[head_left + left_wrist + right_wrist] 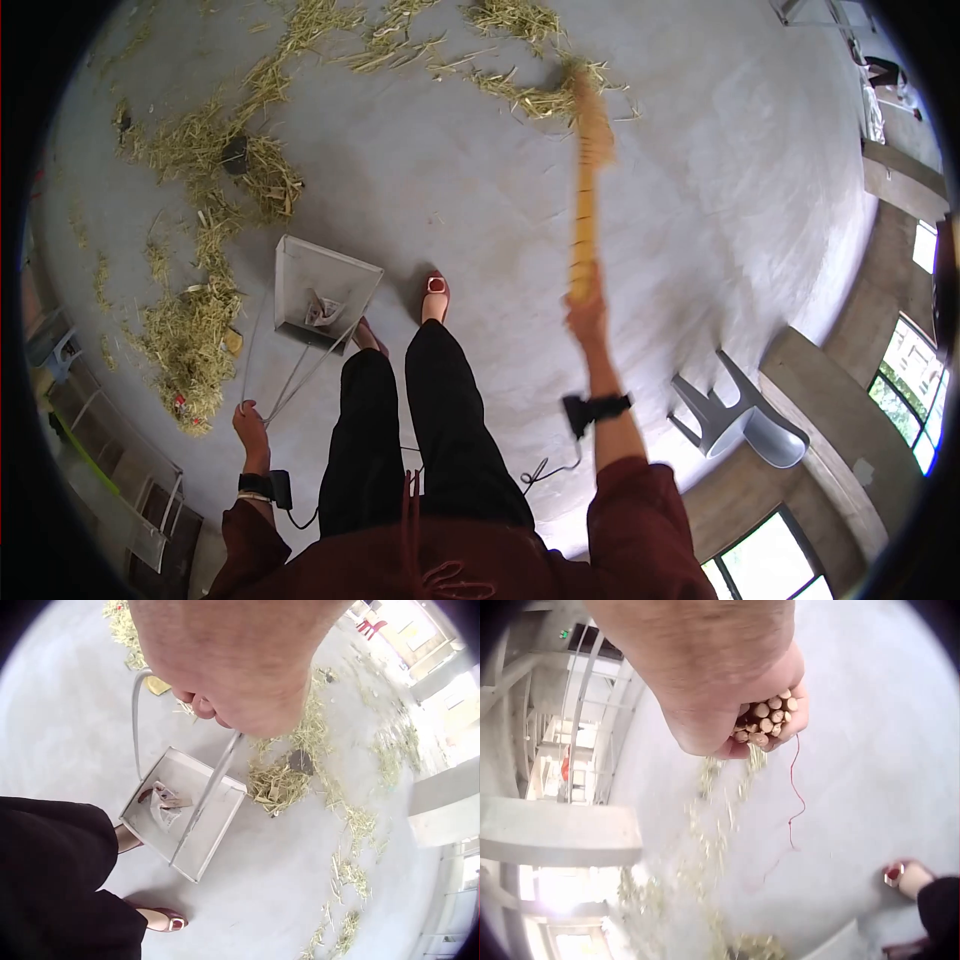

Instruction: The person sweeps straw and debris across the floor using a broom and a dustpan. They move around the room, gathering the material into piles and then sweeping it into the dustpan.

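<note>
My right hand (588, 310) grips the handle of a straw broom (585, 215), which reaches forward over the floor. Its blurred far end overlaps a strip of loose straw (540, 98). In the right wrist view the cut stalk ends (769, 720) of the handle show inside the fist, and a thin red string (793, 780) dangles below. My left hand (250, 430) holds the bent metal rod handle (214, 784) of a white-grey dustpan (312, 268). Crumpled paper scraps (165, 806) lie in the pan, which is by my feet.
Heaps of straw (190, 345) spread along the left and the far floor. A dark object (235, 155) sits among them. To the right are a grey chair (750, 425) and a low curved wall (825, 440). My red shoe (435, 287) is beside the dustpan.
</note>
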Demonstrator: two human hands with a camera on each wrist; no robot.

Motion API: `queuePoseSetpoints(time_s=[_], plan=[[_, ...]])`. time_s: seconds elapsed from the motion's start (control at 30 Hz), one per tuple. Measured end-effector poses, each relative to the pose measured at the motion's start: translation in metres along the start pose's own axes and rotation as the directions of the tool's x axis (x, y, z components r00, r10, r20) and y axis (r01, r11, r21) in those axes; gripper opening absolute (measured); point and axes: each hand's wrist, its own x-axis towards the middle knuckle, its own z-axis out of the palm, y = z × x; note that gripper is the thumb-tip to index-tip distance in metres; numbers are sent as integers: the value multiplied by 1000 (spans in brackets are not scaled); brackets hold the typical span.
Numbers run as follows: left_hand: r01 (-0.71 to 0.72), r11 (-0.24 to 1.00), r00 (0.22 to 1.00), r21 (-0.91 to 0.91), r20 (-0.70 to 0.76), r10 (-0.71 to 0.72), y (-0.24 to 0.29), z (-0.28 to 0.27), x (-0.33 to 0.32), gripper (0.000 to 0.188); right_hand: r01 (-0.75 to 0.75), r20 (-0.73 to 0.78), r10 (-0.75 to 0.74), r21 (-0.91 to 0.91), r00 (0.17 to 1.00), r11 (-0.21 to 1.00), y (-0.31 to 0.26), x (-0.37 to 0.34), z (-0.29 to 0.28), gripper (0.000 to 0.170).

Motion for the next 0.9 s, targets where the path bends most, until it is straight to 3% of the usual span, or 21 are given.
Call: queuePoseSetpoints(time_s=[0.03,0.07,0.13,0.17,0.23,0.27,0.3,0.33,0.37,0.4,0.43,0.47,0.5,0.53,0.57,0.63,0.67,0.73,0.8,0.87,0.9], plan=[[-5,1000,1000,7,-3,5,-4,0,5,22,69,-112,-57,106,992,992,15,42,-17,85],[-5,1000,1000,5,-4,5,-3,1,6,22,-5,-182,37,172,983,985,31,92,-30,82],[54,998,998,-44,16,-53,2,-2,5,21,84,-336,-52,83,940,993,57,188,-56,74],[83,993,997,-87,13,-82,5,-1,3,20,-20,-208,123,439,970,898,27,199,-64,54],[95,992,995,-79,9,-94,5,-1,3,19,-191,-59,273,574,960,796,10,240,-57,34],[105,992,994,-72,13,-105,4,-1,3,19,-77,-12,102,578,995,812,19,266,-34,26],[112,992,994,-66,14,-111,3,-2,3,19,-42,47,21,497,999,867,-15,240,-11,24],[135,988,991,-77,17,-134,2,-3,2,19,-110,120,56,513,991,851,-14,243,29,21],[156,983,988,-98,20,-155,4,0,-1,19,-279,401,-72,745,913,606,6,244,68,35],[157,982,988,-107,23,-156,3,4,0,19,-108,329,-104,566,939,817,-13,209,106,37],[125,989,992,-74,7,-124,-1,5,0,19,63,254,-135,272,958,960,-35,171,144,56],[89,995,996,-42,-15,-90,-3,6,2,20,173,178,-165,-34,970,984,-58,131,182,80],[87,995,996,-48,-23,-88,-3,9,1,20,232,299,-184,-135,936,963,-68,100,212,95],[90,994,996,-59,-9,-90,-1,12,-2,20,296,342,-207,-231,917,927,-80,65,243,93],[88,993,996,-74,5,-88,2,16,-4,20,277,448,-197,-118,872,954,-92,32,255,89],[105,991,994,-78,19,-104,14,21,-11,21,415,496,-344,-37,797,909,-113,-16,268,85],[124,989,992,-80,36,-121,20,21,-14,21,416,501,-346,-31,793,909,-123,-30,261,85],[139,983,990,-117,53,-134,25,19,-21,20,478,625,-375,4,684,878,-139,-49,232,81],[146,982,988,-120,76,-138,21,16,-20,20,525,573,-403,-57,713,849,-135,-58,191,76],[136,986,988,-96,81,-129,5,13,-16,19,526,402,-428,-174,809,832,-106,-51,154,75],[120,991,990,-65,81,-114,-3,13,-15,19,416,374,-317,-223,872,882,-101,-48,119,70]])
